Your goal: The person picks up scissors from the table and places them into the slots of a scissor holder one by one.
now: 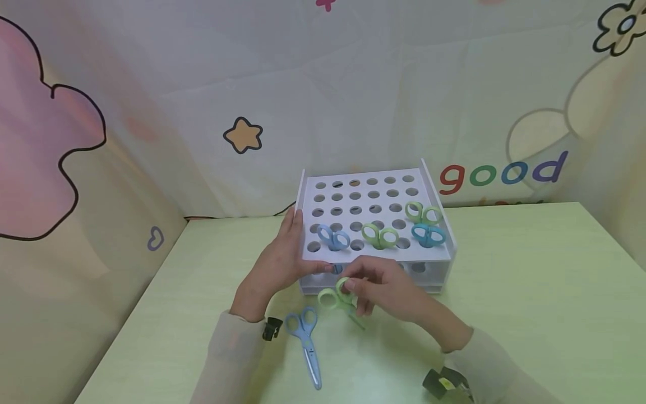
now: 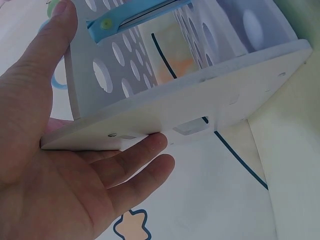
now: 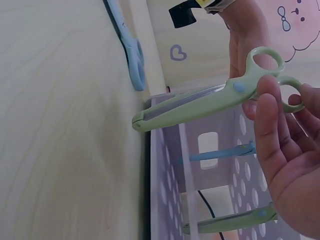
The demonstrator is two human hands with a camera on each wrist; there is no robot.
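Observation:
My right hand [image 1: 386, 289] pinches one handle loop of a pair of light green scissors [image 3: 195, 105], held just in front of a white rack with round holes [image 1: 363, 255]. The blades slant downward above the table. On the rack's left side rests my left hand [image 1: 280, 255], thumb along the front edge and fingers against the outer side panel, gripping it. Several scissors stand in the rack's holes: light blue ones [image 1: 333, 238], green ones [image 1: 379, 236], a second green pair [image 1: 423, 213] and teal ones [image 1: 428, 234].
Blue scissors [image 1: 308, 348] lie flat on the pale green table [image 1: 525, 292], in front of the rack and near my left wrist. A printed cloth backdrop [image 1: 353, 112] closes off the back and sides.

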